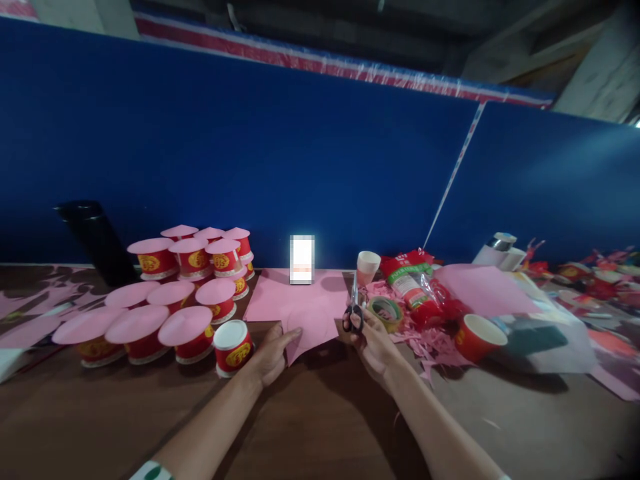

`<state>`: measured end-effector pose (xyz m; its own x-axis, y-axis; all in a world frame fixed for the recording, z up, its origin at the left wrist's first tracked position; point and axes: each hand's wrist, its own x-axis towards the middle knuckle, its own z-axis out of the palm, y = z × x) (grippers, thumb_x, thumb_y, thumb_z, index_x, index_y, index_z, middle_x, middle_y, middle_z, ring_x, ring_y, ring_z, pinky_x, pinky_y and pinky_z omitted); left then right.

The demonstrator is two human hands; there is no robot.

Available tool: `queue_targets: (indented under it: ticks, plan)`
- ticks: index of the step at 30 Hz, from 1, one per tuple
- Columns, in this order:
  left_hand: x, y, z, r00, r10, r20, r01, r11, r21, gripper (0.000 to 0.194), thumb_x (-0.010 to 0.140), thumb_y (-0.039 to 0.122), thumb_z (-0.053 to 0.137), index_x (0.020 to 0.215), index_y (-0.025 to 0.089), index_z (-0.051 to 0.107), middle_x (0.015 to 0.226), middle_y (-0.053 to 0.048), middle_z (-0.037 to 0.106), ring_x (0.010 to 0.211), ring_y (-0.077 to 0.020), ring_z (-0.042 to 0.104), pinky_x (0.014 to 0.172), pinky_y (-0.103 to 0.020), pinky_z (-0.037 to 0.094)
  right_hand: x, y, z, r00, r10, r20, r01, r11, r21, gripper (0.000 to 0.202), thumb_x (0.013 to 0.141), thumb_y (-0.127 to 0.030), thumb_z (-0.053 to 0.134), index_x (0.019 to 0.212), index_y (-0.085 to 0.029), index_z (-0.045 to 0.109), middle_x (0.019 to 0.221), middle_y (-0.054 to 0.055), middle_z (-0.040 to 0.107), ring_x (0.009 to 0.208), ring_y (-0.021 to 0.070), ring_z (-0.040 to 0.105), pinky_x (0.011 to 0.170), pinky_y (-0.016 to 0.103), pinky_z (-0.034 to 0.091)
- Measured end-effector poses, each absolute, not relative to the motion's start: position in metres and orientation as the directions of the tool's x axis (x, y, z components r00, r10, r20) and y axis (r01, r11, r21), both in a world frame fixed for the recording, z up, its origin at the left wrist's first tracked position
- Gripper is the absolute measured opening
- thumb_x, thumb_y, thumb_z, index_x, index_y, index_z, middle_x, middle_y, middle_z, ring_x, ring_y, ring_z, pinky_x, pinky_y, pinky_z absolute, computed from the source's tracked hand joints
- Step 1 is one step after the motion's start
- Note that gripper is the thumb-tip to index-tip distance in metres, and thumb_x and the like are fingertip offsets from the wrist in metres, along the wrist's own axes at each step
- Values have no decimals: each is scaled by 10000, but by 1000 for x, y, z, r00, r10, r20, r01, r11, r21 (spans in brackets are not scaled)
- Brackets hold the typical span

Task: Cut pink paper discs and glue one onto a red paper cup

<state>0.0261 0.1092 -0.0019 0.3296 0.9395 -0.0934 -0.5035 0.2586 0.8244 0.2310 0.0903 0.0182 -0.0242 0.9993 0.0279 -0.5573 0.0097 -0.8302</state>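
Note:
My left hand [273, 353] grips a piece of pink paper [313, 327] by its lower left edge, thumb on top. Faint curved lines show on that paper. In my right hand [373, 340] are scissors [355, 310] with black handles, their blades pointing up and away, just right of the paper. Behind the held piece lies a larger pink sheet [270, 297] on the table. A red cup with a white top [233, 347] stands left of my left hand.
Red cups with pink cone lids [186, 327] stand in rows at the left. A black bottle [97, 240] is behind them. At the right are a tape roll [385, 312], pink scraps [440, 347], a red packet [413, 287], a white cup [368, 265] and an open red cup [480, 338].

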Motion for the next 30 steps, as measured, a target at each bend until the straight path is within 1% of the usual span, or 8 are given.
queue_targets:
  ticks: [3, 6, 11, 14, 18, 22, 27, 30]
  plan:
    - [27, 108, 0, 318, 943, -101, -491, 255, 833, 320, 662, 179, 689, 955, 107, 579, 887, -107, 685, 850, -229, 641, 763, -330, 503, 231, 91, 17, -6, 999, 48, -533, 38, -845, 262, 672, -239, 710, 902, -213, 586, 707, -18, 560, 605, 83, 514, 387, 121, 334]
    - [26, 106, 3, 305, 945, -121, -469, 260, 844, 328, 670, 186, 683, 968, 105, 573, 886, -110, 684, 826, -220, 646, 746, -314, 506, 229, 93, 15, 21, 999, 46, -531, 50, -846, 288, 648, -246, 731, 889, -215, 577, 654, -41, 523, 570, 74, 493, 428, 138, 362]
    - [28, 101, 6, 427, 897, -115, -423, 311, 851, 403, 687, 212, 671, 1058, 116, 549, 909, -125, 677, 747, -226, 657, 658, -330, 525, 225, 92, 11, -65, 998, -16, -476, -45, -878, 343, 660, -317, 717, 954, -220, 569, 660, -40, 522, 556, 73, 492, 460, 158, 390]
    - [30, 98, 7, 462, 881, -98, -413, 312, 856, 409, 682, 214, 679, 1062, 120, 559, 924, -122, 675, 792, -222, 649, 693, -321, 517, 223, 90, 9, -69, 996, -52, -404, -76, -912, 387, 597, -323, 754, 927, -213, 583, 710, -29, 549, 562, 80, 499, 431, 151, 378]
    - [33, 96, 7, 491, 868, -66, -428, 307, 850, 421, 667, 226, 695, 1054, 114, 572, 938, -125, 671, 848, -226, 634, 744, -327, 502, 220, 90, 7, -62, 997, -40, -389, -61, -919, 471, 480, -221, 812, 895, -209, 590, 695, -45, 564, 574, 84, 513, 452, 151, 390]
    - [31, 95, 9, 451, 885, -118, -448, 339, 827, 403, 670, 251, 695, 1039, 140, 577, 935, -102, 672, 835, -214, 635, 752, -331, 501, 219, 92, 5, 14, 1000, -21, -429, -13, -903, 476, 458, -200, 818, 875, -204, 590, 718, -44, 583, 585, 82, 528, 494, 165, 418]
    - [29, 93, 14, 523, 847, -94, -593, 441, 674, 369, 773, 448, 539, 944, 126, 596, 870, -99, 668, 842, -207, 627, 846, -391, 463, 219, 95, 3, 166, 984, -64, -507, 29, -861, 427, 520, -280, 791, 875, -213, 564, 700, -50, 576, 517, 66, 510, 404, 139, 360]
    - [36, 90, 14, 536, 840, -85, -523, 410, 747, 294, 755, 368, 599, 923, 127, 589, 951, -105, 643, 909, -208, 607, 869, -374, 449, 218, 98, 1, 243, 967, -76, -526, 66, -848, 428, 516, -298, 790, 863, -204, 557, 688, -52, 573, 472, 50, 484, 381, 132, 344]
